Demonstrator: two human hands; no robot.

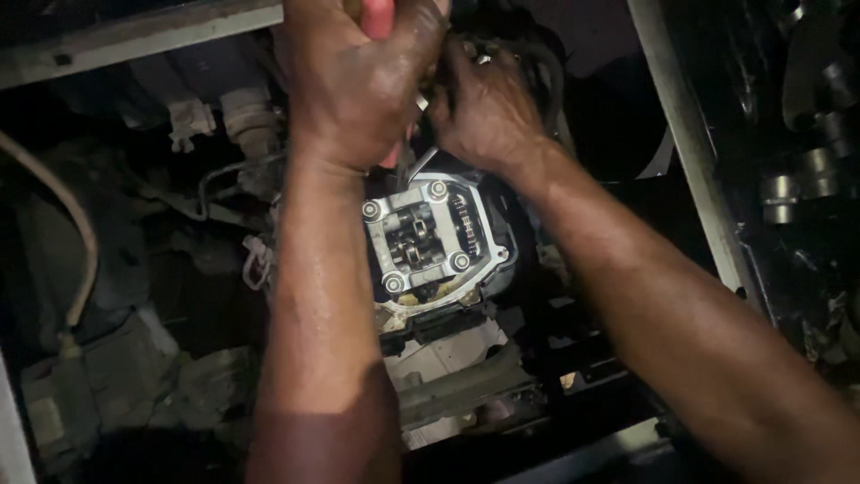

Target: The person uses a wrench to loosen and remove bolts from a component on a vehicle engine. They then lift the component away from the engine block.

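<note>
Gripping red-handled tool point(380, 18) in my left hand point(354, 81), fingers closed; right hand point(484, 112) pinches a small metal part above the open cylinder head point(430, 237). Next move probably needs steady alignment.

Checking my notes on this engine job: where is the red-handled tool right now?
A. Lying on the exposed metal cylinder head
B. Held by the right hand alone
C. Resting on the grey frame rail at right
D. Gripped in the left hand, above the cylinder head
D: the left hand wraps the red-handled tool above the exposed metal cylinder head, with the right hand beside it.
</note>
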